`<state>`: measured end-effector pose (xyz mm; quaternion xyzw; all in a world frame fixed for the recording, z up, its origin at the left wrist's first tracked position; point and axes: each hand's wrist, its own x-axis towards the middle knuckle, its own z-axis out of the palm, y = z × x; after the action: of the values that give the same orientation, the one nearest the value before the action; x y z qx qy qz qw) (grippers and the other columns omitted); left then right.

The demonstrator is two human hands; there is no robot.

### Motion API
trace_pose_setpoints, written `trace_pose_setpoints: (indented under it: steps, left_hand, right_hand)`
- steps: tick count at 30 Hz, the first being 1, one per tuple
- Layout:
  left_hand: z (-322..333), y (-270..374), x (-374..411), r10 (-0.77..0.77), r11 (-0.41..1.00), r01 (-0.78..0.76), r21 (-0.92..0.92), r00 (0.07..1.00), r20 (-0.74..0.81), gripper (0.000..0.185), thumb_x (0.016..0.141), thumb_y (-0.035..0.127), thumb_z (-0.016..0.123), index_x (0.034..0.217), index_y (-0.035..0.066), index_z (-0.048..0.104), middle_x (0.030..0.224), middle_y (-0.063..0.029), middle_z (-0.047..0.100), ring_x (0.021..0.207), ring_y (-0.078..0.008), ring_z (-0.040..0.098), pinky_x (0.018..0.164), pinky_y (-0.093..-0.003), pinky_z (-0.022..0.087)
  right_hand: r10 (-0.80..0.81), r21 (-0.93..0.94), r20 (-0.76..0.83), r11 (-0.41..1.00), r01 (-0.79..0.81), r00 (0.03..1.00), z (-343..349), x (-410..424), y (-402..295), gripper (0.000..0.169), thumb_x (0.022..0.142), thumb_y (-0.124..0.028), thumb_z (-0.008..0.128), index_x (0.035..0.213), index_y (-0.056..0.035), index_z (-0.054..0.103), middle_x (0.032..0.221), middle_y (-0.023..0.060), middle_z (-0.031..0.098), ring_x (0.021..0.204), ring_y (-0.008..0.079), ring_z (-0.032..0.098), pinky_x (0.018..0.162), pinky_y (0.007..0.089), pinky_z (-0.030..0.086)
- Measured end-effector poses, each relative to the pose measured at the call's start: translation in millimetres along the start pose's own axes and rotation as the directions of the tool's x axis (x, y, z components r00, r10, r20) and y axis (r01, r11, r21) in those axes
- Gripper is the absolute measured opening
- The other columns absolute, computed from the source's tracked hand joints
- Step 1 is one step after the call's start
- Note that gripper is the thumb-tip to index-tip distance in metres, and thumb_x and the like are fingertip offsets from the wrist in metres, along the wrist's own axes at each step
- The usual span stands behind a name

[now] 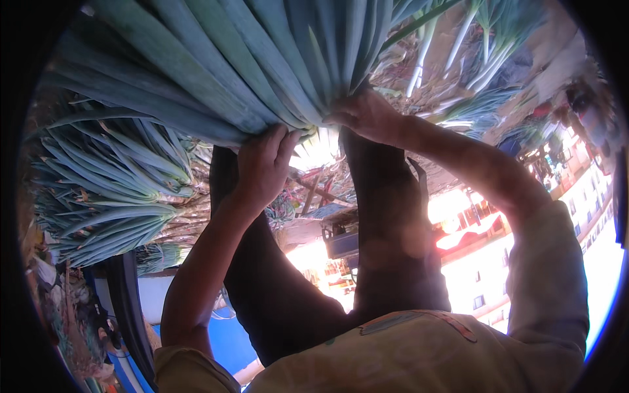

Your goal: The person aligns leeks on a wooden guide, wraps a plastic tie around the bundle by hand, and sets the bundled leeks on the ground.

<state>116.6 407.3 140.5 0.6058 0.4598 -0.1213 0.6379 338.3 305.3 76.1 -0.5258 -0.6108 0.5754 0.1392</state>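
A large bundle of long green onions or leeks [255, 64] fans its blue-green leaves across the top of the view. Both hands are at its narrow lower end, either side of the gathered leaf bases. My left hand [265, 159] grips the left side, fingers curled behind the leaves. On the other side, my right hand [368, 118] is closed around the bundle's edge, with some fingers hidden. Pale, brightly lit stalks or roots [317, 150] show between the hands, partly washed out by glare.
Stacked bundles of similar onions [118, 162] lie at the left. Loose onions with white stalks [486, 64] are on the littered ground at upper right. My dark-trousered legs [393, 221] stand apart below the hands. A blue and white vehicle or panel [228, 339] shows at lower left.
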Motion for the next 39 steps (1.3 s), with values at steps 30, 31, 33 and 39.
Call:
trace_pose_setpoints:
  steps: [30, 31, 33, 39]
  left_hand:
    - [66, -58, 22, -0.023, 0.831, -0.058, -0.553, 0.99, -0.138, 0.015, 0.086, 0.008, 0.064, 0.1, 0.003, 0.064, 0.074, -0.0098, 0.063, 0.069, -0.0089, 0.057, 0.063, -0.0268, 0.047]
    - [68, -61, 21, -0.005, 0.828, -0.077, -0.555, 0.99, -0.144, 0.014, 0.086, 0.008, 0.064, 0.098, 0.002, 0.064, 0.073, -0.0106, 0.063, 0.067, -0.0094, 0.057, 0.062, -0.0273, 0.047]
    - [70, -63, 22, 0.034, 0.82, -0.117, -0.56, 0.987, -0.157, 0.012, 0.085, 0.009, 0.065, 0.095, 0.002, 0.064, 0.07, -0.0121, 0.061, 0.063, -0.0104, 0.057, 0.06, -0.0281, 0.047]
    - [80, -50, 22, 0.095, 0.899, -0.252, -0.359, 0.911, -0.402, 0.004, 0.072, 0.003, 0.066, 0.072, 0.006, 0.064, 0.071, -0.0173, 0.062, 0.067, -0.0343, 0.062, 0.055, -0.0377, 0.047]
  right_hand:
    - [0.256, -0.125, -0.015, 0.959, -0.256, 0.967, -6, 53, -76, 0.015, 0.083, -0.019, 0.054, 0.08, -0.0089, 0.066, 0.067, 0.015, 0.063, 0.062, 0.0338, 0.063, 0.058, 0.0432, 0.052]
    - [0.22, -0.173, 0.008, 0.961, -0.215, 0.975, -5, 56, -73, 0.015, 0.082, -0.019, 0.055, 0.079, -0.0093, 0.066, 0.067, 0.0145, 0.063, 0.062, 0.0335, 0.063, 0.058, 0.0426, 0.052]
    - [0.114, -0.266, 0.073, 0.96, -0.091, 0.991, -7, 63, -69, 0.014, 0.08, -0.018, 0.056, 0.076, -0.0088, 0.066, 0.067, 0.0137, 0.063, 0.062, 0.0319, 0.064, 0.057, 0.0403, 0.052]
    - [0.14, -0.363, 0.248, 0.931, -0.042, 0.959, -16, 64, -83, 0.01, 0.081, -0.014, 0.059, 0.084, -0.0064, 0.065, 0.072, 0.0099, 0.062, 0.063, 0.0303, 0.062, 0.054, 0.0401, 0.048]
